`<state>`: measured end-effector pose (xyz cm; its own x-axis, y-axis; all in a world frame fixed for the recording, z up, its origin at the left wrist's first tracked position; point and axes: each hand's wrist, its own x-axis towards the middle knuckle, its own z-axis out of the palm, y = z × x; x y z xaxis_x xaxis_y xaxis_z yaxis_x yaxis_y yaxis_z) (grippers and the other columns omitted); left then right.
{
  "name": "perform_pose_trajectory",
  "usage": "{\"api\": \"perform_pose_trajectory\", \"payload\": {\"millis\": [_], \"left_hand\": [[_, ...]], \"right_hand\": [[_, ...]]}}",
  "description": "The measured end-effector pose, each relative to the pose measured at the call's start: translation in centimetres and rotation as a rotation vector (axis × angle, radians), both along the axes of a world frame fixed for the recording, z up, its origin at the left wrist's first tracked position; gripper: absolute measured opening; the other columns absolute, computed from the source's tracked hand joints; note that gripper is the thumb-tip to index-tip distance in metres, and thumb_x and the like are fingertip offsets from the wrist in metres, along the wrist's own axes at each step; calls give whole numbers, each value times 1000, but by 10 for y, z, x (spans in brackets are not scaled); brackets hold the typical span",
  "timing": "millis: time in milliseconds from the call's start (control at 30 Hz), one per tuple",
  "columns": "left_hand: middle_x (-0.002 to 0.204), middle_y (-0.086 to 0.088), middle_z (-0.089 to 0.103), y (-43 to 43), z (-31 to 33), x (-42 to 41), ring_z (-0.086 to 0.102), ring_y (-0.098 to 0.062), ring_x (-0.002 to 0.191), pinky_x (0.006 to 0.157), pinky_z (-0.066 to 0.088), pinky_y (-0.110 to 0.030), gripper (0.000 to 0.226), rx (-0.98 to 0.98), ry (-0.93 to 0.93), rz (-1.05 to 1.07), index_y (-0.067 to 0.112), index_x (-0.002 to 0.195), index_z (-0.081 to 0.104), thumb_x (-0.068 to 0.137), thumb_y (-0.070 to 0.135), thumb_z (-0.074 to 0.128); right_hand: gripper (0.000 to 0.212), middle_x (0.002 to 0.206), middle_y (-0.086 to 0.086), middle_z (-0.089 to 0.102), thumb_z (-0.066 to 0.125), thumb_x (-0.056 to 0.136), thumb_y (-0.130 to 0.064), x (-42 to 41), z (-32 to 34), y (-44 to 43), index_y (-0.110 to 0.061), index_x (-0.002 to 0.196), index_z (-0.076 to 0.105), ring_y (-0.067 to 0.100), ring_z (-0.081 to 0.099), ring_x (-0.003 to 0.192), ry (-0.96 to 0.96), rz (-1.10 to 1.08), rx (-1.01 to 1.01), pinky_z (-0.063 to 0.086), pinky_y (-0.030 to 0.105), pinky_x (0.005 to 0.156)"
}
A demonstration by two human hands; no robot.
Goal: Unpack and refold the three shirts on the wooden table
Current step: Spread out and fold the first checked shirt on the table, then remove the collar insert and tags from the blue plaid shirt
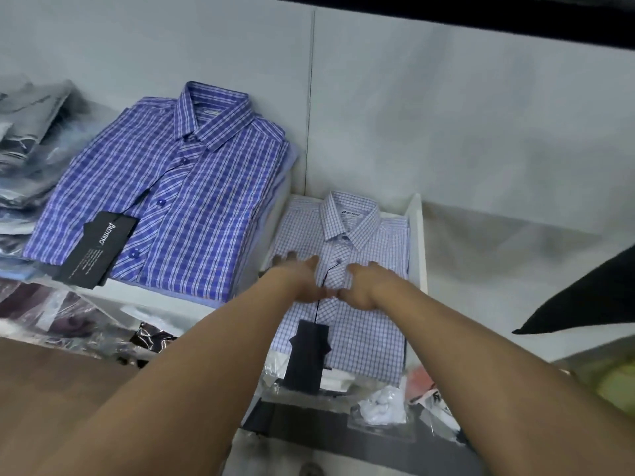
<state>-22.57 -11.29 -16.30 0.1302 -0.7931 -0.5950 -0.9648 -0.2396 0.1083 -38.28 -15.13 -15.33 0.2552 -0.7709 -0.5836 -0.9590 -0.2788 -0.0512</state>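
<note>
Shirt check: the pale checked shirt (364,334) lies folded in a white tray (416,235), just beside the dark plaid shirt (165,187).
The left hand (298,277) and right hand (365,286) rest flat on its chest, fingers straight, gripping nothing. It looks light, soft and floppy, likely to slump out of its fold. Best taken under both side edges, minding the dangling black tag (305,355).

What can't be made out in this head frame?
Head view:
- middle of the pale blue checked folded shirt: hidden under the left hand and right hand
- small print on the black hang tag of the dark blue plaid shirt: too small
- bagged grey clothes: blurred, cut by left edge
- black shape: cut by right edge
</note>
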Motion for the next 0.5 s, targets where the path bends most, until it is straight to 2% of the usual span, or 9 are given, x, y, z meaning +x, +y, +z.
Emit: {"api": "perform_pose_trajectory", "payload": {"millis": [100,200,367,500], "left_hand": [[167,-12,-18,-1,-7,-2,-13,-46,151,120,10,-67,101,3,25,40,36,159,-12,86,82,40],[166,-12,-21,-8,-8,-4,-16,-45,151,119,6,-67,97,-16,40,66,36,159,-12,89,81,37],[166,-12,-22,-17,-5,-2,-18,-45,150,119,8,-68,99,12,57,69,35,159,-13,88,79,41],[168,-14,-8,-22,2,-3,-1,-48,152,119,20,-65,100,26,25,83,33,161,-1,87,74,53]], "right_hand": [[91,168,10,-2,40,88,-79,-5,-8,-2,-37,160,5,47,10,150,-1,-19,8,19,60,120],[87,168,6,-10,39,90,-77,-8,-11,-8,-39,160,3,46,-4,152,-56,-40,11,12,65,119],[95,168,9,-8,49,84,-79,-6,-8,-20,-37,159,9,48,2,150,-64,-57,-7,19,64,119],[108,165,13,-15,66,74,-78,-10,0,-23,-39,158,11,49,7,149,-52,-131,-10,23,61,119]]}}
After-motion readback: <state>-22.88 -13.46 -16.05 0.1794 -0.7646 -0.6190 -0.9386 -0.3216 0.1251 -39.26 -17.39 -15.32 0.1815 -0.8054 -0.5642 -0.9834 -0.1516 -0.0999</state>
